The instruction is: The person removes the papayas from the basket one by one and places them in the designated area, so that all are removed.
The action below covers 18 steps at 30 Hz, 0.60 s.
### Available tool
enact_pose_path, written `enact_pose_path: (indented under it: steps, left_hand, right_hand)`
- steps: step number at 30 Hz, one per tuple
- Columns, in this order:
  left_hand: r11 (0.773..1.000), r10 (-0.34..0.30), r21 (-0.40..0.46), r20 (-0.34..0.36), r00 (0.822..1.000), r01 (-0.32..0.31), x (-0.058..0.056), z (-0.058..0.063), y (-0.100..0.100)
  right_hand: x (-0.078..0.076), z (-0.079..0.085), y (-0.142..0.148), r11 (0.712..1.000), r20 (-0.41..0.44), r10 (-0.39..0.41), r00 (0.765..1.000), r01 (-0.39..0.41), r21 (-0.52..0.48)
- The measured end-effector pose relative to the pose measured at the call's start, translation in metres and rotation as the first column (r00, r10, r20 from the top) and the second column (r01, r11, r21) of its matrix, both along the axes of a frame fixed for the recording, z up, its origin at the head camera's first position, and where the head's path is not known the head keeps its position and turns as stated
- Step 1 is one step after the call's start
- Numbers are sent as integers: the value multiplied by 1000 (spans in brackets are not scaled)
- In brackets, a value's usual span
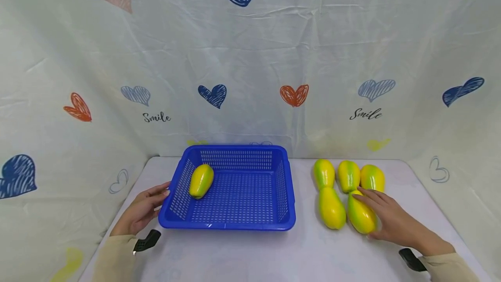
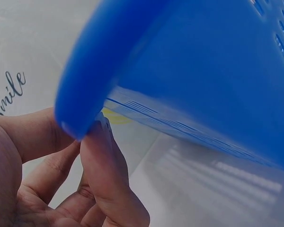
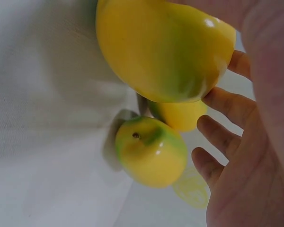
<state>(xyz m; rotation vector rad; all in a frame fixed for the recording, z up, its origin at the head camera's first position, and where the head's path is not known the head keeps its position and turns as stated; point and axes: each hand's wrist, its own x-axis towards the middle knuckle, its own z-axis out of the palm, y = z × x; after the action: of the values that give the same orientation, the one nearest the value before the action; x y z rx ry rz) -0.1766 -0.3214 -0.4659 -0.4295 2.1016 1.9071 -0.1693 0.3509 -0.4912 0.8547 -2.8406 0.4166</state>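
Observation:
My left hand (image 1: 142,210) pinches the left rim of a blue plastic basket (image 1: 225,225) between thumb and fingers; the left wrist view shows the rim (image 2: 85,94) close up. One yellow-green papaya (image 1: 201,181) lies inside, near the basket's left wall. To the right, my right hand (image 1: 395,216) curls round the front right papaya (image 1: 361,214) of a small group, thumb on the near side and fingers over the top. In the right wrist view this papaya (image 3: 161,52) fills the space by the fingers (image 3: 232,106), and another papaya (image 3: 151,153) sits just beyond it.
Beside the gripped fruit lies a papaya (image 1: 332,208), with more behind: a left one (image 1: 324,173), a middle one (image 1: 348,175) and a right one (image 1: 372,177). All rest on a white table (image 1: 250,256). A heart-printed sheet (image 1: 250,64) hangs behind the table's back edge.

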Motion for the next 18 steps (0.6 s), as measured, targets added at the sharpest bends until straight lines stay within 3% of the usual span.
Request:
enact_pose_path:
  steps: [18]
  left_hand:
    - [1000,1,11,2,1000,-1,0,0,0]
  right_hand:
    - [0,-1,-2,1000,30,-1,1000,1,-5]
